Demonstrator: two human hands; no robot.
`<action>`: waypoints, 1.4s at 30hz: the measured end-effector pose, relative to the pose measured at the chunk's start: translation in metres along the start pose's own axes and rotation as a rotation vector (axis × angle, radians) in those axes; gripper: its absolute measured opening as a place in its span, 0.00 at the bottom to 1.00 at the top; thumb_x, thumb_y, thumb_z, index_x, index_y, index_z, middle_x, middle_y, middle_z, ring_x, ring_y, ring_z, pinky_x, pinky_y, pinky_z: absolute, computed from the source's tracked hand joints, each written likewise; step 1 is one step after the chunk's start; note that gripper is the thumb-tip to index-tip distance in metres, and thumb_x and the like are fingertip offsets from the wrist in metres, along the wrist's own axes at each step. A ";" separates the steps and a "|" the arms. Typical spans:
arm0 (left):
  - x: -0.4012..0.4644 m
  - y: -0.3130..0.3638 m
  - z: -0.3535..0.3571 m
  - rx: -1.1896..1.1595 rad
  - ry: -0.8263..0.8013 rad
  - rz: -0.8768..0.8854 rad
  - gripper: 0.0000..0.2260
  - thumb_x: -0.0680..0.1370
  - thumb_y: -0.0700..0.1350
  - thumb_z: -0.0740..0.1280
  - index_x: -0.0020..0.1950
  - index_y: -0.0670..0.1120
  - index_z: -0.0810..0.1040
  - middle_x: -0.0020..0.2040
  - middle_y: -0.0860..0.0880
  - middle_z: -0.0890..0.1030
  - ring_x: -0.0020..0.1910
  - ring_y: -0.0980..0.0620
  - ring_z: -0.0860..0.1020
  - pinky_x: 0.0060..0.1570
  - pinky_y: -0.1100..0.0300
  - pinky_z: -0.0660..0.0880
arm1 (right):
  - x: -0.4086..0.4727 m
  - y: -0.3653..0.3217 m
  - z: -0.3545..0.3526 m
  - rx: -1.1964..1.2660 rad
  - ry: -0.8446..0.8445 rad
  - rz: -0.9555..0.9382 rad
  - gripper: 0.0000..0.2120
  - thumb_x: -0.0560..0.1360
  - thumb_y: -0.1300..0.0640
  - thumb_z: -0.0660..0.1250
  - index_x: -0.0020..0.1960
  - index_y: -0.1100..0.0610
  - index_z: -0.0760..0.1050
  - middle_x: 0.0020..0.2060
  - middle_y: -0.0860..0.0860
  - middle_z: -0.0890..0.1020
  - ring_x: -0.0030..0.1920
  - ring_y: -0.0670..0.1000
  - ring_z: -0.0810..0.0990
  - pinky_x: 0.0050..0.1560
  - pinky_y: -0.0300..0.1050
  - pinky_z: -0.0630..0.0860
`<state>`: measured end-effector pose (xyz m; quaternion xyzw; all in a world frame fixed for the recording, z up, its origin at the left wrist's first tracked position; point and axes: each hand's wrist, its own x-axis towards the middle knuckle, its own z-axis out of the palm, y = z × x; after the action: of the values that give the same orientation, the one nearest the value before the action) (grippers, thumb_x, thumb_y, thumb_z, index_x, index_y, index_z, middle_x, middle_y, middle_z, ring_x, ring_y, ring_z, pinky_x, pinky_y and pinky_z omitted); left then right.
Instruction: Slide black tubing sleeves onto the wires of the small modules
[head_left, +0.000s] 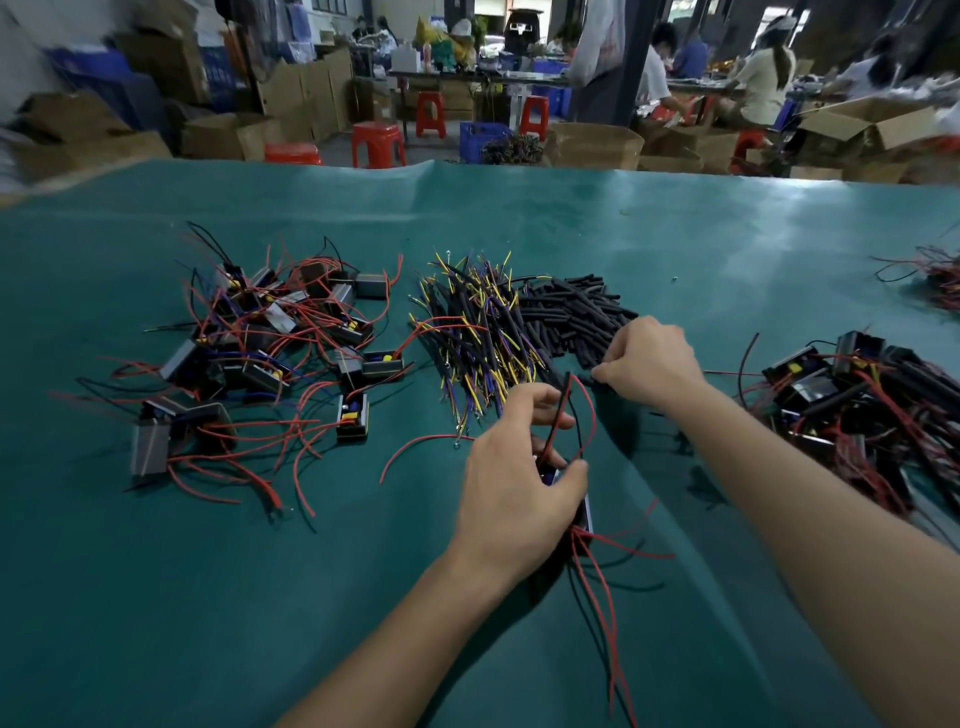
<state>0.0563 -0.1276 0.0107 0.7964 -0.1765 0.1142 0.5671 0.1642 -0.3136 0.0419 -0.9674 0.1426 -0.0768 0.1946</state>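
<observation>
My left hand (511, 483) grips a small module (584, 512) near the table's middle, its red and black wires (587, 410) looping up between the fingers and more red wires trailing toward me. My right hand (649, 358) pinches a black tubing sleeve (589, 378) at the near edge of the pile of black sleeves (571, 317). The module's body is mostly hidden under my left palm.
A heap of small modules with red wires (260, 343) lies at the left. A bundle of yellow, blue and black wires (472, 332) sits beside the sleeves. Another heap of modules (862, 400) lies at the right on the green table cover (208, 597). Workers, boxes and red stools stand behind.
</observation>
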 end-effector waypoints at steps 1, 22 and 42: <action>0.000 0.000 0.000 -0.006 -0.007 0.005 0.22 0.71 0.37 0.74 0.58 0.55 0.71 0.50 0.59 0.81 0.39 0.55 0.81 0.45 0.62 0.75 | -0.001 0.000 0.000 -0.030 -0.004 -0.045 0.04 0.74 0.58 0.72 0.41 0.57 0.82 0.43 0.59 0.83 0.46 0.61 0.79 0.42 0.45 0.71; 0.003 -0.006 0.000 -0.066 -0.038 -0.010 0.12 0.72 0.33 0.67 0.46 0.49 0.72 0.42 0.53 0.81 0.42 0.53 0.79 0.50 0.53 0.75 | 0.004 -0.013 -0.006 -0.141 0.010 -0.229 0.08 0.78 0.62 0.61 0.50 0.65 0.77 0.47 0.62 0.82 0.50 0.64 0.79 0.45 0.53 0.78; 0.004 -0.006 0.000 -0.182 -0.013 -0.065 0.08 0.76 0.51 0.67 0.46 0.49 0.71 0.41 0.51 0.82 0.43 0.48 0.81 0.49 0.46 0.78 | -0.002 -0.029 -0.004 0.213 -0.079 -0.110 0.10 0.74 0.57 0.72 0.40 0.63 0.75 0.32 0.57 0.76 0.33 0.54 0.73 0.35 0.46 0.73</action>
<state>0.0629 -0.1262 0.0069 0.7475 -0.1636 0.0739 0.6395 0.1687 -0.2883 0.0568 -0.9499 0.0726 -0.0641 0.2972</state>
